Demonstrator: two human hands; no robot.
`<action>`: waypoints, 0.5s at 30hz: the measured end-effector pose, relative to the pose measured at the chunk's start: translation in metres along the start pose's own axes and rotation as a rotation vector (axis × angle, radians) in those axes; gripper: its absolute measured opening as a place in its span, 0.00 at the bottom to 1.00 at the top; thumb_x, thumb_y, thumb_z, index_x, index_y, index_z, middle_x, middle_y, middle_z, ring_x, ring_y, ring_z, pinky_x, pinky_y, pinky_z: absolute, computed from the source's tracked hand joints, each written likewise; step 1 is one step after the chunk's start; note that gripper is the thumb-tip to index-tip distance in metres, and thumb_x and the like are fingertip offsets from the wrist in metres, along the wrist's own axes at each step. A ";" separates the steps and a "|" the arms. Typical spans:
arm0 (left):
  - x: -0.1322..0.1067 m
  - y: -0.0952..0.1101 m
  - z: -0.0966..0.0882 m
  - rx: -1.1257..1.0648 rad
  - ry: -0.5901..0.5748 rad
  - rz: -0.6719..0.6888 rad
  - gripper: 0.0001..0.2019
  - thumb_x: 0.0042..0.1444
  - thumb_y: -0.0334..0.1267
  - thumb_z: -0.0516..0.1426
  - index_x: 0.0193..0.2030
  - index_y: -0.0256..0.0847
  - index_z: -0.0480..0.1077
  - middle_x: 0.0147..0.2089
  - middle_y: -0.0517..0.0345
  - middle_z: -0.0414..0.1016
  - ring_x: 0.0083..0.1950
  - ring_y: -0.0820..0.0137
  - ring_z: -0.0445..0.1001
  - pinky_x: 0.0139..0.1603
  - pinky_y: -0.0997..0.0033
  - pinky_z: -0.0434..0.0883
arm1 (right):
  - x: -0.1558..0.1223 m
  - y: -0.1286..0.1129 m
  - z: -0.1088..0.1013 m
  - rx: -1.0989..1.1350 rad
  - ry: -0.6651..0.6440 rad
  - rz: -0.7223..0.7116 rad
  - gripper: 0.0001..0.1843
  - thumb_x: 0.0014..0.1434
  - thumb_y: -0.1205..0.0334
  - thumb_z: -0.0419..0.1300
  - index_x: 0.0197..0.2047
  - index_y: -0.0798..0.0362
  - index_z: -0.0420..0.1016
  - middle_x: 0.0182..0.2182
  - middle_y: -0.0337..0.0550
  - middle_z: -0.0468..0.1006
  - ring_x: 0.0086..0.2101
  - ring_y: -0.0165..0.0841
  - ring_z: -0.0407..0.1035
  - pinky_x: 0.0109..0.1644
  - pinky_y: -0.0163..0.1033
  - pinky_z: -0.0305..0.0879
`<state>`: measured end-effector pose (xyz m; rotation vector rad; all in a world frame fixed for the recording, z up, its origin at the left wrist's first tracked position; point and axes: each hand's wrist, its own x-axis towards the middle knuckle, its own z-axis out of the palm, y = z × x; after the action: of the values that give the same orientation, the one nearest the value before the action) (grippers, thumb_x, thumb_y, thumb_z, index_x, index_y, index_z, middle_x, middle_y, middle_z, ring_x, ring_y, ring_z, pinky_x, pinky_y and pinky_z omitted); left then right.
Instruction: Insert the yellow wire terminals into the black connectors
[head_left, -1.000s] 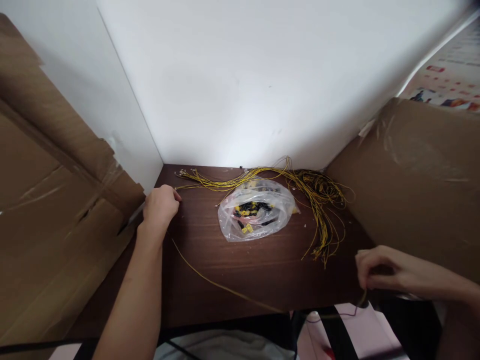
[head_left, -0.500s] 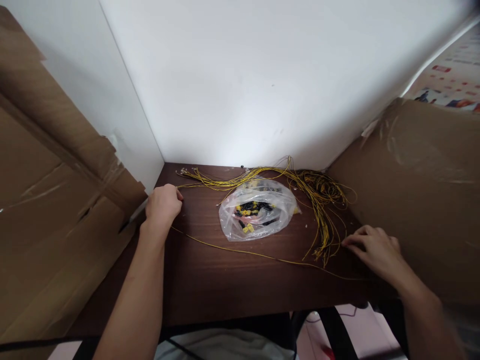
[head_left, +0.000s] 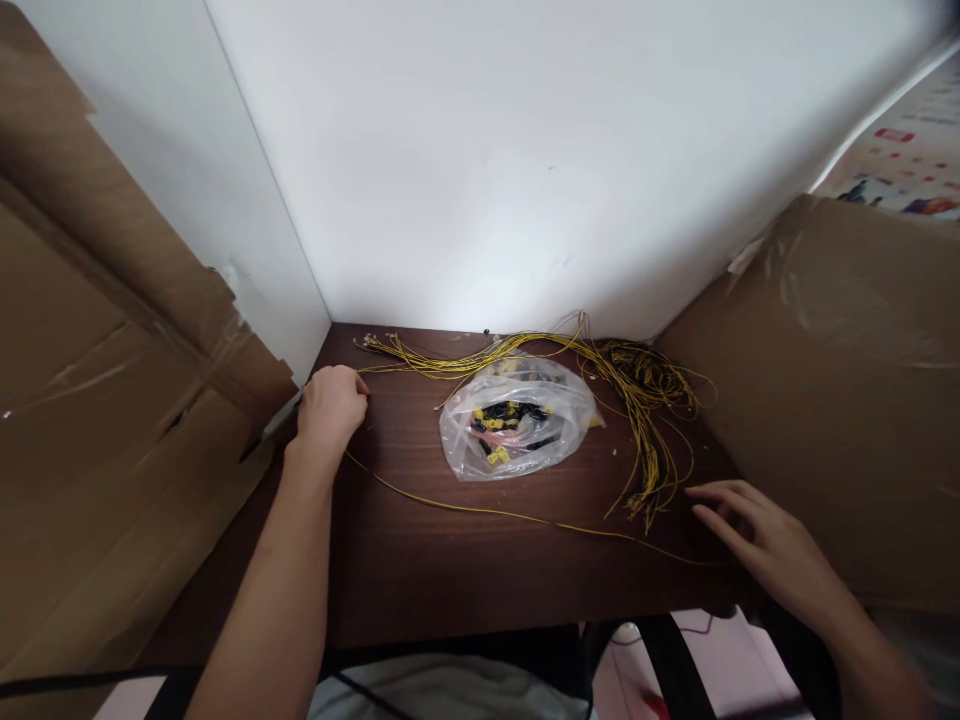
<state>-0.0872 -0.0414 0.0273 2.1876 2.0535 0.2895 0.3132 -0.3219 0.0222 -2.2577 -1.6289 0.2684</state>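
Observation:
My left hand (head_left: 330, 405) rests as a loose fist at the left edge of the dark wooden table (head_left: 450, 580), closed on the end of a single yellow wire (head_left: 517, 517). That wire runs across the table to the right. My right hand (head_left: 757, 535) lies with fingers stretched out, just beside the wire's far end and touching nothing I can make out. A bundle of yellow wires (head_left: 637, 400) lies at the back right. A clear plastic bag (head_left: 517, 420) of small yellow and black parts sits in the middle.
Brown cardboard sheets (head_left: 112, 400) lean at the left, and another cardboard sheet (head_left: 847, 380) at the right. White walls close off the back. A dark cable hangs below the table's front edge.
My right hand brought the wire's end up from below the table edge, laid it across the table and let go. The left hand stayed put.

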 end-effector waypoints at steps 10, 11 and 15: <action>0.000 -0.001 0.003 -0.003 0.019 -0.015 0.12 0.46 0.29 0.52 0.34 0.41 0.75 0.38 0.47 0.74 0.39 0.60 0.73 0.39 0.65 0.69 | -0.007 0.010 0.001 0.037 -0.002 0.014 0.17 0.55 0.48 0.53 0.39 0.49 0.74 0.41 0.44 0.72 0.34 0.34 0.68 0.34 0.37 0.65; -0.001 0.000 0.002 0.002 0.015 -0.016 0.12 0.46 0.30 0.52 0.35 0.42 0.75 0.39 0.47 0.73 0.40 0.59 0.73 0.39 0.64 0.69 | -0.009 0.011 0.000 0.045 -0.016 0.021 0.18 0.54 0.47 0.53 0.40 0.49 0.74 0.40 0.44 0.72 0.32 0.34 0.68 0.33 0.37 0.65; -0.007 0.010 -0.006 0.038 0.002 -0.005 0.12 0.49 0.34 0.52 0.38 0.43 0.74 0.45 0.47 0.69 0.43 0.56 0.71 0.39 0.62 0.69 | -0.020 0.008 -0.002 0.097 -0.071 0.034 0.19 0.54 0.47 0.55 0.43 0.49 0.74 0.41 0.45 0.72 0.29 0.31 0.67 0.30 0.36 0.66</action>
<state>-0.0791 -0.0497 0.0350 2.2046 2.0821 0.2538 0.3145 -0.3430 0.0198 -2.2278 -1.5774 0.4312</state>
